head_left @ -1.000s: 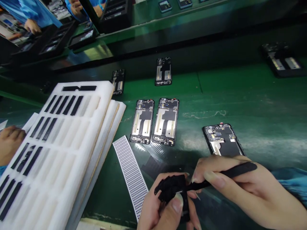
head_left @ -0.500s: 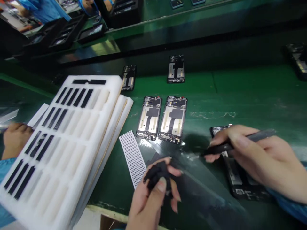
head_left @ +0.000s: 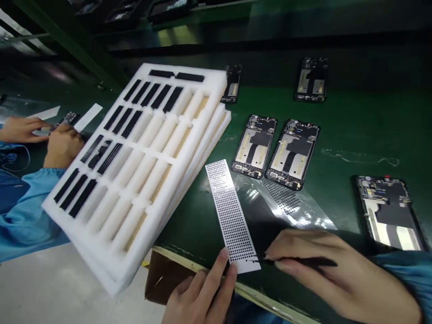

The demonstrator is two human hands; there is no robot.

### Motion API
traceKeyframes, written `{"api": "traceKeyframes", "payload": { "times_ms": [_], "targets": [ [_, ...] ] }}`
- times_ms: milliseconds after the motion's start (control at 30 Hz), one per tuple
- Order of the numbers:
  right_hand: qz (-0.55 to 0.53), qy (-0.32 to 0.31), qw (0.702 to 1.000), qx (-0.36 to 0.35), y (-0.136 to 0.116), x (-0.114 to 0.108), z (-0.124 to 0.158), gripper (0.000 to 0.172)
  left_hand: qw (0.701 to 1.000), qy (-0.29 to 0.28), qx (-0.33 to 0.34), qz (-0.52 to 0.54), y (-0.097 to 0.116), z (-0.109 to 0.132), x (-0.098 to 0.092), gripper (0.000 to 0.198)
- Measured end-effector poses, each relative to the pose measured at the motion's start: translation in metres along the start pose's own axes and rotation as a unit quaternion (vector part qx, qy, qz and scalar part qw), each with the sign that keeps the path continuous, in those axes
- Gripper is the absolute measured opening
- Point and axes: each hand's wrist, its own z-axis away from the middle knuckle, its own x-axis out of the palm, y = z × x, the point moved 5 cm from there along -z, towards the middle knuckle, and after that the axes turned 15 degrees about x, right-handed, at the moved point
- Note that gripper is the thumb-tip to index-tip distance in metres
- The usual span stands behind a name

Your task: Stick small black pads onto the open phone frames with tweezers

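Note:
A white sheet with rows of small black dots lies slanted on the bench. My left hand rests two outstretched fingertips on its near end, with nothing in its grip. Black tweezers are pinched in my right hand, their tips at the sheet's lower right corner among the last dots. Beyond the sheet, two opened phone bodies lie side by side. Another phone body is just past my right wrist. Clear plastic film with dark dots lies between the sheet and my right hand.
Stacked white foam trays with black strips in some slots stand tilted at left. Two phone bodies lie farther back. A co-worker's hands work at far left. The bench's front edge runs below my hands.
My left hand no longer holds the crumpled black piece and now presses on the dotted sheet. My right hand has brought the tweezers down to that sheet. The view has turned left.

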Motion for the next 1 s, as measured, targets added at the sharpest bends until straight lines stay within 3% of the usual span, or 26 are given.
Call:
{"api": "traceKeyframes", "payload": {
  "times_ms": [100,267,433,867,1000],
  "targets": [
    [-0.037,-0.063,0.997,0.003,-0.001,0.023,-0.005,0.02,0.999,-0.027,0.01,-0.02,0.002,0.003,0.01,0.05],
    [-0.057,-0.091,0.994,0.012,0.006,0.035,-0.008,0.018,0.999,0.004,0.048,-0.023,0.008,0.007,0.015,0.047],
    [-0.059,-0.101,0.993,0.014,0.009,0.038,-0.006,0.021,0.999,0.019,0.043,-0.012,0.007,0.006,0.017,0.05],
    [-0.002,-0.147,0.989,-0.001,-0.014,0.033,-0.026,0.022,0.998,0.014,0.057,0.005,0.006,0.006,0.018,0.054],
    [0.009,-0.144,0.989,-0.039,-0.013,0.034,-0.022,0.028,0.998,0.013,0.054,0.015,0.006,0.003,0.016,0.053]
  ]
}}
